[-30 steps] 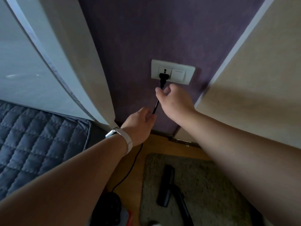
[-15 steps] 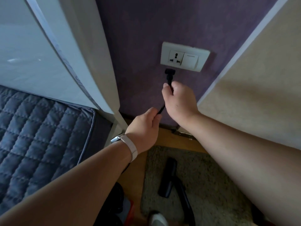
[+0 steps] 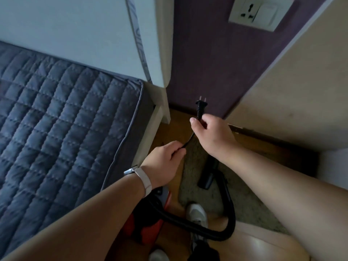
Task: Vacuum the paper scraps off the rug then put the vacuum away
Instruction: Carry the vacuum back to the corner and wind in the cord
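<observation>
My right hand (image 3: pixel 212 136) grips the black power plug (image 3: pixel 200 108) just below its head, prongs pointing up, well below the wall socket (image 3: pixel 260 13). My left hand (image 3: pixel 162 163), with a pale wristband, is closed around the black cord (image 3: pixel 188 141) a short way down from the plug. The red and black vacuum body (image 3: pixel 150 221) sits on the floor under my left forearm. Its black hose (image 3: pixel 216 228) curves across the beige rug (image 3: pixel 250 206) to the black floor nozzle (image 3: pixel 208 175), which lies on the rug.
A bed with a grey quilted cover (image 3: pixel 56 129) fills the left side, and its white frame (image 3: pixel 150 127) borders the narrow wooden floor strip. A purple wall and a beige panel (image 3: pixel 293 87) close the far side. My feet in light shoes (image 3: pixel 196 213) stand near the rug's edge.
The plug has come out of the wall socket. Both hands have dropped down and away from the wall with the cord, and my view has tilted down toward the floor.
</observation>
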A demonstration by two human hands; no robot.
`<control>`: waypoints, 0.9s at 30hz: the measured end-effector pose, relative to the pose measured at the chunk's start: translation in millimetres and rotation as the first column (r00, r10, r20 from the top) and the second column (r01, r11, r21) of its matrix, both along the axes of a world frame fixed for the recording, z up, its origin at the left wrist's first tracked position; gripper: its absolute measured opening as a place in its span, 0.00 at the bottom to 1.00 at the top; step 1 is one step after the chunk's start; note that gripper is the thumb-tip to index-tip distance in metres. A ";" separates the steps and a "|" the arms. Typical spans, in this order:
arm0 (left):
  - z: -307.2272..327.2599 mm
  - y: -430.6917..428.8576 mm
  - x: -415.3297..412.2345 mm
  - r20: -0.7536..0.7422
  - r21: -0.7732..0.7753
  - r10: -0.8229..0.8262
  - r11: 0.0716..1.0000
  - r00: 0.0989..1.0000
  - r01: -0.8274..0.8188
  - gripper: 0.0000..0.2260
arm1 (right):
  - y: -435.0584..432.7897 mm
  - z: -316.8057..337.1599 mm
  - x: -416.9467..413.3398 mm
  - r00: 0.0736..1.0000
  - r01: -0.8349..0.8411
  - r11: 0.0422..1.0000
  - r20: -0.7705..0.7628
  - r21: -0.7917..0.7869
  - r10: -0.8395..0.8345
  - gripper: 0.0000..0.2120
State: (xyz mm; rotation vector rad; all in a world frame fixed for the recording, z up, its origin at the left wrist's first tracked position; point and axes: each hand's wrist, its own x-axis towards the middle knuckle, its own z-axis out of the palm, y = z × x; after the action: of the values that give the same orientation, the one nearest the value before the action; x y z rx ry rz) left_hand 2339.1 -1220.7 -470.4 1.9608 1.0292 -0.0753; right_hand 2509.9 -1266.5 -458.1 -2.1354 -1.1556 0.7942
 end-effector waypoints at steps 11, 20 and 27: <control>-23.0 -50.3 -146.9 -0.036 -0.135 0.098 0.986 0.995 -0.102 0.10 | -64.2 -25.3 -140.5 0.984 0.018 0.991 -0.174 -0.130 -0.041 0.22; -84.1 -98.3 -199.6 -0.075 -0.155 0.211 0.963 0.975 -0.220 0.09 | -85.9 -85.7 -201.3 0.966 0.026 0.977 -0.245 -0.213 -0.080 0.21; -167.1 -142.3 -221.0 -0.177 -0.154 0.301 0.932 0.937 -0.328 0.08 | -107.0 -172.6 -225.6 0.962 -0.055 0.963 -0.272 -0.263 -0.020 0.21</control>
State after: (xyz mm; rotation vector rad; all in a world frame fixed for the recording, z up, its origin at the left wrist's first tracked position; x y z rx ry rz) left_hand 2118.1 -1363.1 -637.6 1.6236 1.3769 -0.1354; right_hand 2284.3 -1373.5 -630.7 -2.1415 -0.9673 1.2721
